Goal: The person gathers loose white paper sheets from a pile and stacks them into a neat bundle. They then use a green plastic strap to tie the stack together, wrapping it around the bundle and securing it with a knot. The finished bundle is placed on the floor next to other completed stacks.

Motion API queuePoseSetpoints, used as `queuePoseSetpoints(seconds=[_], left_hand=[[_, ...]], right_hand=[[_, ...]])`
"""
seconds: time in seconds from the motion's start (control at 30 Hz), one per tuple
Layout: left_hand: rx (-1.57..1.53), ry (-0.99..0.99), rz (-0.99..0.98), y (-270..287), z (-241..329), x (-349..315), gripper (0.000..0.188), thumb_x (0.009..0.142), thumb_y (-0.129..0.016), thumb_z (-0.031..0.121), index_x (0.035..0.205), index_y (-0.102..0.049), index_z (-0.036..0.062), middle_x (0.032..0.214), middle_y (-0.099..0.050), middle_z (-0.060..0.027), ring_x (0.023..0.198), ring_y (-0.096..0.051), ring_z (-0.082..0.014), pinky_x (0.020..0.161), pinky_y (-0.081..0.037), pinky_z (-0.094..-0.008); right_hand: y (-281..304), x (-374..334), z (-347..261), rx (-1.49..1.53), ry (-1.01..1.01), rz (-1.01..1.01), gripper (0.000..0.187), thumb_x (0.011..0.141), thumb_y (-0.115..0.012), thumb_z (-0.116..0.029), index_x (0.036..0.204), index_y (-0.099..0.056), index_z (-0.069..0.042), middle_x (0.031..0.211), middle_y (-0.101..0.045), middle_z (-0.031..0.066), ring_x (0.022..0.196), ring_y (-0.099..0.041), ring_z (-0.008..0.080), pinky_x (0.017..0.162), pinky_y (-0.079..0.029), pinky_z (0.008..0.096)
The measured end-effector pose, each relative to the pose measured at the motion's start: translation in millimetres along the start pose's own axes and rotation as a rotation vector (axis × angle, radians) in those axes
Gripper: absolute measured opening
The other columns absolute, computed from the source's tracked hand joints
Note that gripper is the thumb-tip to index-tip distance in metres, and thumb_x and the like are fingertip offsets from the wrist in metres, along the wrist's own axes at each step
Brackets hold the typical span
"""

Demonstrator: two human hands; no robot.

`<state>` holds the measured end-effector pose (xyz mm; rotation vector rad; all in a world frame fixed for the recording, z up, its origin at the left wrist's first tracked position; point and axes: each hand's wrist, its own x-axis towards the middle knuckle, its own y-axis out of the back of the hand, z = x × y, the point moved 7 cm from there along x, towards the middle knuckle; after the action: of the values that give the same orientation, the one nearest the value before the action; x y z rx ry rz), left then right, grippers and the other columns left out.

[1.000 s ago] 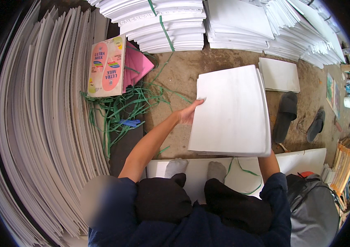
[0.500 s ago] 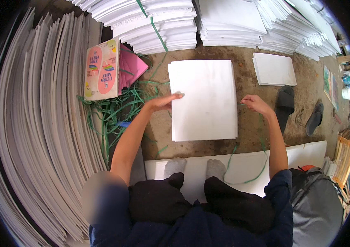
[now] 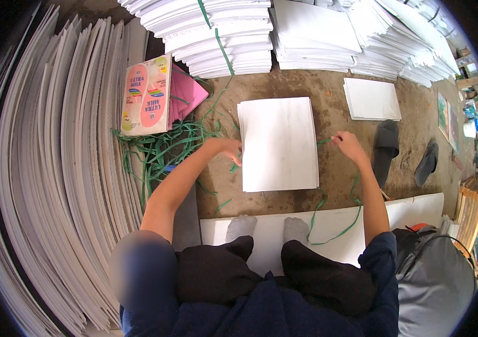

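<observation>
A stack of white cardboard sheets (image 3: 279,146) lies on the floor in front of my feet. Beside its left edge is my left hand (image 3: 230,150), fingers curled down and closed, with a piece of green strap (image 3: 234,167) showing at the fingertips. My right hand (image 3: 348,146) is apart from the stack on the right, pinching a green strap (image 3: 324,141) that comes out from the stack's right side. More of the strap (image 3: 335,241) trails in a loop toward my right knee. How the strap runs beneath the sheets is hidden.
Tall grey-white sheets (image 3: 76,168) stand along the left. A tangle of green straps (image 3: 163,147) lies beside a printed carton sheet (image 3: 147,96) and pink sheets (image 3: 188,95). White stacks (image 3: 225,39) line the back. A smaller stack (image 3: 371,99) and dark slippers (image 3: 386,147) are at right.
My left thumb has left the stack's top, and that hand has moved down beside the edge. The stack now lies lower and flatter. My right hand keeps its pinch on the strap.
</observation>
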<state>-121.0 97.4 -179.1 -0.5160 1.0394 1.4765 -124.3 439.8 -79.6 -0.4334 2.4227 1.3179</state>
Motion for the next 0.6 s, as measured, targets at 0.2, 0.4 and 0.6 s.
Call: queuePoseSetpoints(seconds=[0.2,0.4,0.6], left_hand=[[0.075,-0.290,0.499,17,-10,-22,0.039,0.065,-0.066,0.037,0.089,-0.061,0.0073,0.095,-0.055,-0.0107,0.079,-0.055,-0.0273,0.072,-0.043,-0.0354],[0.700,-0.370,0.876,-28,41,-57,0.032,0.069,-0.061,0.039,0.078,-0.059,0.0090,0.091,-0.051,-0.0089,0.080,-0.051,-0.0224,0.078,-0.038,-0.0374],[-0.327,-0.130,0.623,13,-36,-54,0.028,0.081,-0.051,0.030,0.091,-0.061,0.0061,0.078,-0.060,-0.0117,0.075,-0.056,-0.0265,0.070,-0.043,-0.0362]], right_hand=[[19,-11,-6,-0.099,0.021,-0.002,0.035,0.077,-0.055,-0.032,0.081,-0.060,0.002,0.081,-0.059,0.0206,0.077,-0.056,0.0336,0.069,-0.043,0.0381],[16,-23,10,-0.092,-0.066,0.010,0.037,0.079,-0.054,-0.033,0.073,-0.056,0.003,0.067,-0.054,0.0172,0.064,-0.052,0.0280,0.060,-0.040,0.0354],[48,-39,21,-0.192,-0.067,0.230,0.033,0.080,-0.053,-0.029,0.071,-0.056,0.002,0.065,-0.055,0.0139,0.062,-0.052,0.0259,0.060,-0.040,0.0351]])
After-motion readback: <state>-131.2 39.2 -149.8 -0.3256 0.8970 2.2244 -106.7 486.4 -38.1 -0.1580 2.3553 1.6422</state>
